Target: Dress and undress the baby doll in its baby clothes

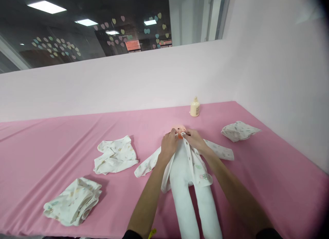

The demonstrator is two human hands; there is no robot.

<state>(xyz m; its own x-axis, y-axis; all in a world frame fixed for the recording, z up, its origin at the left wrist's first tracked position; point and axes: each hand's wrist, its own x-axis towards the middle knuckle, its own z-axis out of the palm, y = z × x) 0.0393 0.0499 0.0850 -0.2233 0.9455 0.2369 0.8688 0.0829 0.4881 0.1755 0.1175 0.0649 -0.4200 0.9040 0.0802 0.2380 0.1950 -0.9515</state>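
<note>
A baby doll [180, 167] with a white cloth body lies on its back on the pink-covered table, its head away from me. It has on a white printed baby jacket [200, 168], unfastened down the front, with both sleeves spread out sideways. At the neck, my left hand [170, 143] pinches the left edge of the collar. My right hand [194, 139] is closed on the right edge of the collar, just beside it. Part of the doll's head [178, 128] shows beyond my fingers; the fingertips partly hide the neckline.
Left of the doll lie a folded printed garment [115, 155] and a thicker folded cloth [74, 201]. A crumpled printed cloth [240, 131] is at the right. A cream pump bottle [195, 108] stands near the back wall [115, 85]. The pink sheet [64, 153] has creases.
</note>
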